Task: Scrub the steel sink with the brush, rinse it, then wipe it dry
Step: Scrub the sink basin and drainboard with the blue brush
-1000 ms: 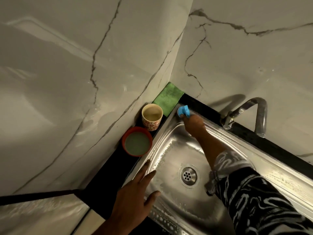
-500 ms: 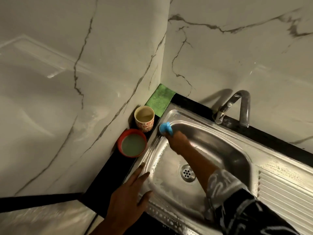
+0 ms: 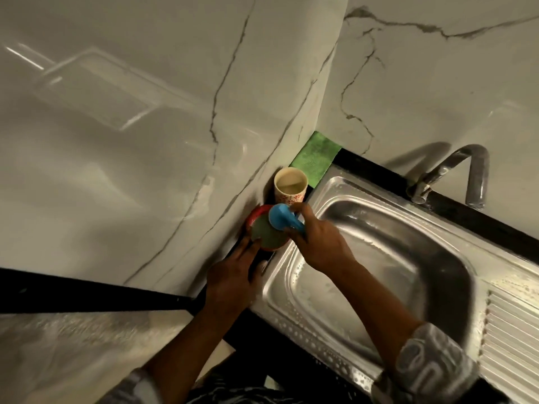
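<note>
While a pale marbled wall (image 3: pixel 116 141) is filling the left side, a black counter strip (image 3: pixel 87 295) is running beneath it toward the corner. The left hand (image 3: pixel 233 275) is reaching over that strip, its fingers (image 3: pixel 248 246) stretching out straight and close together against the near side of a red bowl (image 3: pixel 256 215), with the thumb standing apart toward the sink's edge. The bowl is sitting on the black ledge just beside the sink and is holding a cloudy greenish liquid. The blue brush (image 3: pixel 281 218) is hovering over the bowl, its rounded blue back facing up; whether the bristles are touching the liquid cannot be told. Just behind the bowl a patterned cup (image 3: pixel 290 185) is standing upright, and a green cloth (image 3: pixel 316 161) is lying flat in the corner behind it. The right hand (image 3: pixel 320 246) is gripping the brush, fingers curling tight around its handle, the forearm crossing the steel sink (image 3: pixel 393 258), whose basin is showing soapy streaks. A bent tap (image 3: pixel 455 176) is rising behind the basin, and the ribbed drainboard (image 3: pixel 513 330) is lying at the far right.
</note>
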